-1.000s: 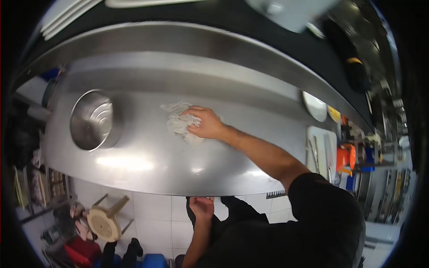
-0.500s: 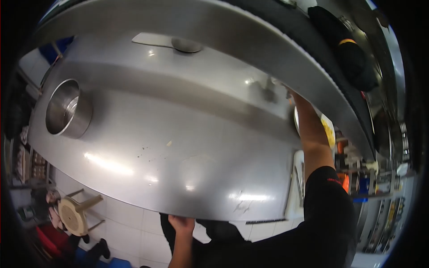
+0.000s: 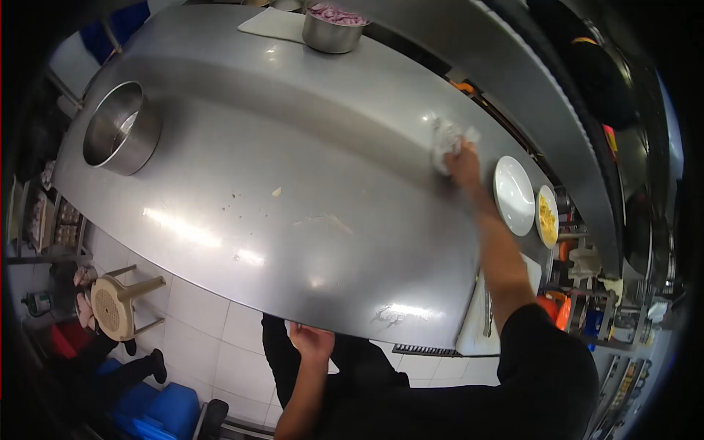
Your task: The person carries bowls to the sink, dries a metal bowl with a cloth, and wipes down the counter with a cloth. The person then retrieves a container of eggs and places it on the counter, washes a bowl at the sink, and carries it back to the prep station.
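On the far right part of the steel table (image 3: 242, 169), my right hand (image 3: 463, 163) is closed on a crumpled white cloth (image 3: 446, 141), which lies against the metal. My left hand (image 3: 312, 342) is low at the table's front edge, its fingertips hidden by the edge. Small dark specks, a pale scrap (image 3: 276, 192) and wet-looking streaks (image 3: 330, 221) mark the tabletop. An open steel pot (image 3: 139, 139) stands at the left.
At the back stand a steel bowl of sliced purple onion (image 3: 334, 35) and a white board (image 3: 271, 24). Right: an empty white plate (image 3: 514, 195), a plate of yellow food (image 3: 548, 218), a white cutting board (image 3: 477, 330). An overhead shelf, a beige stool (image 3: 112, 308) and another person's legs show.
My right hand has moved from the table's middle to the far right with the cloth. The view has shifted, bringing the onion bowl in. My left hand stays at the front edge.
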Tool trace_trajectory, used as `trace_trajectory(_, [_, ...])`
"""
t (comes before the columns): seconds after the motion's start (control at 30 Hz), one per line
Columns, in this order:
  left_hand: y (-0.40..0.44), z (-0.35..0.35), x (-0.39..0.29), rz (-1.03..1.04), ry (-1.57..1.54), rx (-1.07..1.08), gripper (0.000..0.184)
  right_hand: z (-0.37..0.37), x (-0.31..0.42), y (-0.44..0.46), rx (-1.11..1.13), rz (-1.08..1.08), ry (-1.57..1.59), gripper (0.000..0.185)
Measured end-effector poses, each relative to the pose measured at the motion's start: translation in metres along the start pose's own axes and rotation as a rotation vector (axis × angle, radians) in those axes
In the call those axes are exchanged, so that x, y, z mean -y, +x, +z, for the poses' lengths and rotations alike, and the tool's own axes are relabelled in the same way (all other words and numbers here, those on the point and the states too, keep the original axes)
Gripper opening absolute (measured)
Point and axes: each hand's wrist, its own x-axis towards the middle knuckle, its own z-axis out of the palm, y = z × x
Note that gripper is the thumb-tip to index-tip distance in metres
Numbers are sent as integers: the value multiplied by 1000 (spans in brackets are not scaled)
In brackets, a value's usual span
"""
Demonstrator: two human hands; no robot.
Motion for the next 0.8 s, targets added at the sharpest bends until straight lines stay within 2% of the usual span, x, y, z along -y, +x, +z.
trace_trajectory(0.03, [0,11,8,-4,37,6,37,-48,70,-38,155,116,218,58])
trace_trajectory(0.1, [-2,35,22,7,105,22,37,-39,97,-94,72,-214,328,55])
trace_trajectory(0.2, [1,25,22,-53,105,137,38,-51,149,-131,229,37,882,51])
trace_trajectory(0.27, [0,27,28,-63,100,82,38,-57,128,-101,186,252,714,47])
trace_trajectory(0.33, [2,32,40,-71,105,45,38,-101,132,-47,181,524,758,44])
trace_trajectory(0.37, [1,34,46,-77,116,29,38,-95,96,-23,147,295,801,42])
trace_trajectory(0.43, [-6,28,55,-126,114,8,37,-94,75,23,181,315,511,47])
trace_trajectory(0.5, [-8,19,62,-217,90,15,35,-41,27,44,318,432,444,47])
trace_trajectory(0.53, [-13,25,66,-254,104,-22,34,-3,5,44,53,198,266,48])
trace_trajectory(0.57, [-10,20,68,-294,70,24,34,-1,9,36,77,119,318,47])
trace_trajectory(0.63, [-11,2,72,-383,4,96,34,-4,34,3,131,-19,420,47])
trace_trajectory(0.7, [-19,11,84,-374,111,44,39,-52,88,-73,202,19,317,49])
trace_trajectory(0.77, [-20,19,91,-434,221,-26,42,-42,81,-152,75,-235,404,52])
trace_trajectory(0.8, [-17,8,93,-480,177,12,45,-60,102,-190,96,-205,422,53])
